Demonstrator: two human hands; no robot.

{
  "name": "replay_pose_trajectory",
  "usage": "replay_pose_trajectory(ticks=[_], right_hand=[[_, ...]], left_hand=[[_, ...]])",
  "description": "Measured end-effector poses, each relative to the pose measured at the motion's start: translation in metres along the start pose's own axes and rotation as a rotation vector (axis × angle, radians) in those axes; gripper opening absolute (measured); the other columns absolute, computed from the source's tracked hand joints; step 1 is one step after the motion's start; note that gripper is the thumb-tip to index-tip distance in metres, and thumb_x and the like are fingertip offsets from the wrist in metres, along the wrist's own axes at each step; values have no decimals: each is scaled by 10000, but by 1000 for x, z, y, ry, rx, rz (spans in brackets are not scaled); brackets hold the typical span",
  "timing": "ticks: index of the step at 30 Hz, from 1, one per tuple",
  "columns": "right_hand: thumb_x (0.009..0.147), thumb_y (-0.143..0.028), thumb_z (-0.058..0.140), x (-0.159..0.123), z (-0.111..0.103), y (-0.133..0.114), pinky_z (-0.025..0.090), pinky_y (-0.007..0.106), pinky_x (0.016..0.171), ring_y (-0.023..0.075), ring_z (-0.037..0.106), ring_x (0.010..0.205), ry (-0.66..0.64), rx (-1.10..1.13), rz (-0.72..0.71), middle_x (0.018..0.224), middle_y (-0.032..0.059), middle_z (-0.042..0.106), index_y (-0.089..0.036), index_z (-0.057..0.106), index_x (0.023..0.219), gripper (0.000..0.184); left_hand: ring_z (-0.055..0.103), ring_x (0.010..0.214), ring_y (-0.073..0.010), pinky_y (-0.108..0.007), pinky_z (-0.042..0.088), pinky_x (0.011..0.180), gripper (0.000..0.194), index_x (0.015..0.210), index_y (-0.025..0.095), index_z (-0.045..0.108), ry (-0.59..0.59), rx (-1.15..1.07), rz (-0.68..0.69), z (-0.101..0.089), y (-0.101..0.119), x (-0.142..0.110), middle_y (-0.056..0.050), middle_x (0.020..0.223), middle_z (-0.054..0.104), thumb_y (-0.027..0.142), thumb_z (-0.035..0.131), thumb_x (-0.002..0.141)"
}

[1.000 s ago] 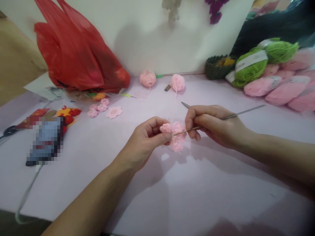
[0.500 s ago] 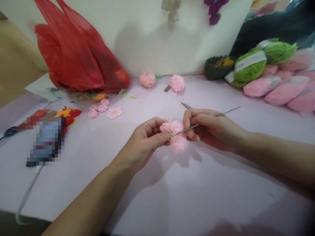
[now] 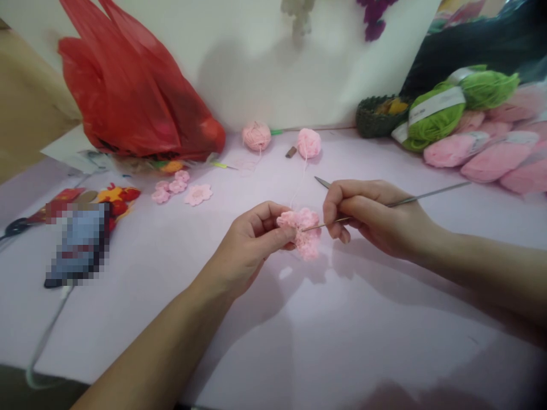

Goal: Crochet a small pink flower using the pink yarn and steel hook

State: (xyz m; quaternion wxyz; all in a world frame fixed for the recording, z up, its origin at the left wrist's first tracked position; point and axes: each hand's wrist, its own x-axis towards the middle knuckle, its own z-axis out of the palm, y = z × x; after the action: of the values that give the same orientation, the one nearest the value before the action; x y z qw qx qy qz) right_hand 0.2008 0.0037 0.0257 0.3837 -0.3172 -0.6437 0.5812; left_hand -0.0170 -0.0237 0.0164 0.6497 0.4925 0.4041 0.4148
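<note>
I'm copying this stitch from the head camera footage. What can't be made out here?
All in the head view:
Stitches of the pink crocheted flower: too small, and partly hidden by the left hand.
Middle of the metal needle: hidden by the right hand.
Wording on the green yarn label: too small.
Object at the left: blurred by pixelation.

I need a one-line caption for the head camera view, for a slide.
Left hand pinches a pink crocheted flower while the right hand holds a thin metal needle against it.
</note>
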Motion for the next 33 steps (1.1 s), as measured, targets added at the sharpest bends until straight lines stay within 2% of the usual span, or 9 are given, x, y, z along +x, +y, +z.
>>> replay_pose_trajectory(ticks=[4, 10, 17, 22, 33], right_hand=[[817, 3, 396, -1, 3, -1, 439, 207, 551, 90, 574, 572, 0, -11, -3, 624, 2, 643, -168, 673, 725, 338], [800, -19, 423, 3, 0, 3, 395, 186, 503, 73, 531, 497, -4, 275, 193, 564, 16, 634, -151, 672, 692, 302], [812, -41, 423, 3, 1, -1, 402, 175, 479, 70, 505, 454, 48, 369, 322, 526, 34, 605, -130, 655, 648, 298], [844, -97, 447, 3, 0, 1, 416, 181, 465, 74, 501, 445, 11, 414, 452, 560, 34, 606, -133, 646, 675, 264], [790, -85, 492, 3, 5, 1, 433, 169, 449, 81, 534, 431, 71, 380, 327, 538, 44, 631, -135, 673, 656, 231]], left_hand=[[614, 746, -82, -204, 487, 690, 171, 942, 164, 647, -9, 40, 23, 1, 0, 0, 3, 836, 675, 226, 755, 825], [612, 736, -69, -190, 489, 679, 160, 953, 179, 653, -33, 1, 21, 1, 0, -2, 18, 839, 671, 206, 752, 830], [607, 716, -55, -173, 484, 668, 133, 941, 176, 658, -35, 8, 35, 1, 0, -1, 32, 813, 663, 195, 741, 840], [604, 712, -50, -164, 483, 668, 145, 960, 175, 661, -53, 25, 50, 1, -1, -1, 29, 817, 673, 189, 742, 841], [581, 692, -79, -209, 477, 667, 179, 918, 173, 655, 4, 20, 41, 3, 2, -2, 18, 800, 660, 199, 776, 789]])
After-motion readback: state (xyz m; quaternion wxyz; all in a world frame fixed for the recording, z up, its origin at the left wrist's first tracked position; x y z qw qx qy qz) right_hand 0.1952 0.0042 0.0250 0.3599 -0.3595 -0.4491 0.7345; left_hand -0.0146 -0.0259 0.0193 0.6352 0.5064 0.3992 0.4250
